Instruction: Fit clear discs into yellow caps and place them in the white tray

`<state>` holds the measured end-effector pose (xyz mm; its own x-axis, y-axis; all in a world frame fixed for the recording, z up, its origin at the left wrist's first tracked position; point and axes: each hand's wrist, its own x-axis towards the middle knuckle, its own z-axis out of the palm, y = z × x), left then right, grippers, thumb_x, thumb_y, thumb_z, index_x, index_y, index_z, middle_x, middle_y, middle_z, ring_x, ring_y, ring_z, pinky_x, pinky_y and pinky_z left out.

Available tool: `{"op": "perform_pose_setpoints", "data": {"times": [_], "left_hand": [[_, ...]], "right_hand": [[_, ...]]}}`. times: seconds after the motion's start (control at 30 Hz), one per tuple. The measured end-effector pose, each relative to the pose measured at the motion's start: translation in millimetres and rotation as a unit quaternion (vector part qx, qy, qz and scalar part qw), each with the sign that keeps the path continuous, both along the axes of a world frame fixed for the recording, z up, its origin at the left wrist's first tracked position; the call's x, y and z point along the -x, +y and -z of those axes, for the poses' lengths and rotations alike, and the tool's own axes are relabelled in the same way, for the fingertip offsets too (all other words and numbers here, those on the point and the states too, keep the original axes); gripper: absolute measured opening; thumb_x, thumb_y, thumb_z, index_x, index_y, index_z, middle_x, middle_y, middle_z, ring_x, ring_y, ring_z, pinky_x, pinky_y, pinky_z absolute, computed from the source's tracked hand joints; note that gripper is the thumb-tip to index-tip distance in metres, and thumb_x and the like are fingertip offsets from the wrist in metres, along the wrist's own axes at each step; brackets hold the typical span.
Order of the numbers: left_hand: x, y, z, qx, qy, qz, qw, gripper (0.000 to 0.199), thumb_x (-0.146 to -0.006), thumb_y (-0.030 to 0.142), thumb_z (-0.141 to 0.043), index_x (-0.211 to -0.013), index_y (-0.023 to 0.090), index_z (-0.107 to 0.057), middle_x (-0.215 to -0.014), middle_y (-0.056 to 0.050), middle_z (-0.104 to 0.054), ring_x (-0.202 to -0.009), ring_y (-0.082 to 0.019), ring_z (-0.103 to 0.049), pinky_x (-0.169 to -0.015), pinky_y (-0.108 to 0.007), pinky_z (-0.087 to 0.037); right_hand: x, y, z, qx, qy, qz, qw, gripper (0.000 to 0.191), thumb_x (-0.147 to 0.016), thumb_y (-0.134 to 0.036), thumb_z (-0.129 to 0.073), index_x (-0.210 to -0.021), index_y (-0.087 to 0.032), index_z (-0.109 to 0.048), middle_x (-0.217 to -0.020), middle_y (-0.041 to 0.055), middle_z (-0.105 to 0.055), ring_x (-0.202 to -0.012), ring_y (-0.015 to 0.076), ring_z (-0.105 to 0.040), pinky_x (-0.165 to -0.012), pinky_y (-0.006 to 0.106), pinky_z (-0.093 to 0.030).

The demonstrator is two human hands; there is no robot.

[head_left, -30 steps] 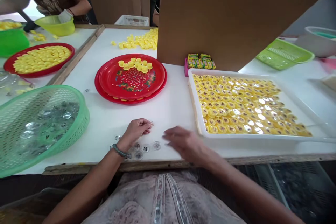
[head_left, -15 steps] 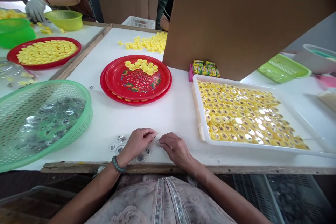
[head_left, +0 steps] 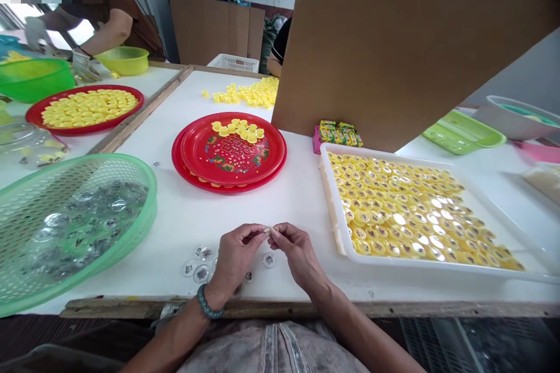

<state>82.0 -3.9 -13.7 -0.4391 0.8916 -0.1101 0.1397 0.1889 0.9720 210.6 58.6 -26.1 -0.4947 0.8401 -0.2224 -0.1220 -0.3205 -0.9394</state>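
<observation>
My left hand [head_left: 236,256] and my right hand [head_left: 298,249] meet over the white table, fingertips pinched together. Something small and pale shows between them, too tiny to name. Just below the fingertips a clear round disc [head_left: 269,260] with a dark printed figure lies flat, touched by neither hand. More clear discs [head_left: 201,273] are spread beside and partly under my left hand. On the left, a green mesh basket [head_left: 151,198] holds many similar clear pieces. A white tray [head_left: 339,239] to the right carries rows of yellow round pieces [head_left: 385,204] with printed clear tops.
Stacked red plates [head_left: 196,157] bear yellow caps [head_left: 238,128] ahead of me. Loose yellow caps [head_left: 258,93] lie beyond, by a leaning cardboard sheet [head_left: 371,41]. Small packets [head_left: 339,134] stand at its foot. Across a wooden strip [head_left: 144,108], a gloved co-worker [head_left: 118,23] handles yellow pieces.
My right hand has left the clear disc, which now lies bare on the table, and has come up against my left fingertips. The view has tilted upward.
</observation>
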Motion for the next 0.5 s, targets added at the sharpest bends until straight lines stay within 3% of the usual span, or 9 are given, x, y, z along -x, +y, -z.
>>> {"op": "perform_pose_setpoints", "data": {"times": [0.13,0.33,0.43,0.5], "left_hand": [[4,2,-5.9,0.020,-0.005,0.022,1.000,0.017,-0.073,0.035,-0.064,-0.074,0.019,-0.068,-0.072,-0.002,-0.070,-0.067,-0.016,-0.061,-0.065,-0.026,-0.048],[4,6,-7.5,-0.006,-0.145,-0.011,0.989,0.020,-0.071,0.035,-0.067,-0.077,0.016,-0.067,-0.071,-0.002,-0.067,-0.068,-0.014,-0.058,-0.066,-0.025,-0.046],[11,9,-9.2,0.009,-0.177,-0.008,0.984,0.018,-0.070,0.033,-0.068,-0.075,0.016,-0.067,-0.066,0.000,-0.064,-0.062,-0.011,-0.052,-0.061,-0.023,-0.041],[18,12,-10.8,0.024,-0.172,0.020,0.985,0.018,-0.069,0.032,-0.068,-0.074,0.015,-0.068,-0.065,0.000,-0.063,-0.060,-0.011,-0.050,-0.059,-0.023,-0.039]], "right_hand": [[4,-1,-2.5,0.029,0.027,0.014,0.999,0.021,-0.072,-0.035,-0.071,-0.073,-0.016,-0.064,-0.062,0.0003,-0.061,-0.061,0.0121,-0.056,-0.061,0.025,-0.045],[13,-4,-2.7,0.046,0.081,0.019,0.996,0.020,-0.077,-0.037,-0.066,-0.076,-0.017,-0.061,-0.069,0.0012,-0.061,-0.063,0.0120,-0.056,-0.064,0.027,-0.048],[8,1,-2.5,-0.106,-0.017,-0.005,0.994,0.024,-0.079,-0.034,-0.065,-0.097,-0.020,-0.063,-0.080,0.0039,-0.063,-0.072,0.0157,-0.059,-0.069,0.031,-0.050],[2,7,-3.5,-0.272,-0.100,-0.043,0.956,0.039,-0.079,-0.028,-0.064,-0.117,-0.024,-0.057,-0.094,0.0059,-0.063,-0.081,0.0182,-0.060,-0.075,0.034,-0.050]]}}
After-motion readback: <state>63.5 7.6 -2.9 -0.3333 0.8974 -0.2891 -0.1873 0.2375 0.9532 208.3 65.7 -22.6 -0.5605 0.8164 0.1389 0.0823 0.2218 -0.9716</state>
